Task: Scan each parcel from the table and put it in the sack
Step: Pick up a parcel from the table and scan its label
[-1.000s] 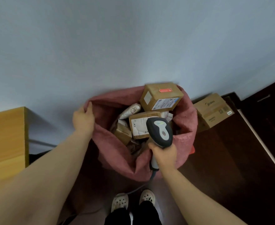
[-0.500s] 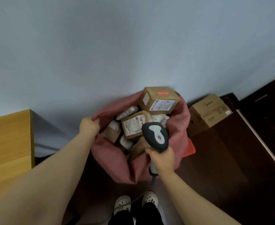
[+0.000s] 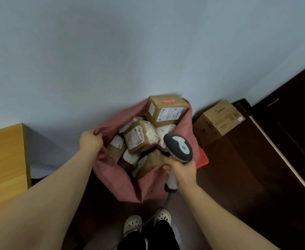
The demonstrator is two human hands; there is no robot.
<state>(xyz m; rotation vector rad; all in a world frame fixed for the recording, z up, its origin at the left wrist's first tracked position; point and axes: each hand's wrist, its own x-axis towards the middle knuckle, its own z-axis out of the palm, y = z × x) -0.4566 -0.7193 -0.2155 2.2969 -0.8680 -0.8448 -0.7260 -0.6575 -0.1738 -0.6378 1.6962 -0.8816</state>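
On the dark brown floor [image 3: 238,179] stand a pink fabric sack [image 3: 112,177] and a brown cardboard box [image 3: 218,123], with a flat orange-red piece [image 3: 203,158], perhaps plastic, between them.

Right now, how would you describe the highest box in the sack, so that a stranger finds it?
Find the pink sack against the grey wall. At its far rim lies a cardboard box, above the other parcels. Only it carries a red sticker.

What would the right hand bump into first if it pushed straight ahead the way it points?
Probably the white-wrapped parcel in the pink sack: the right hand, gripping the barcode scanner, aims at it, just beyond the scanner's head. Depth is unclear from above.
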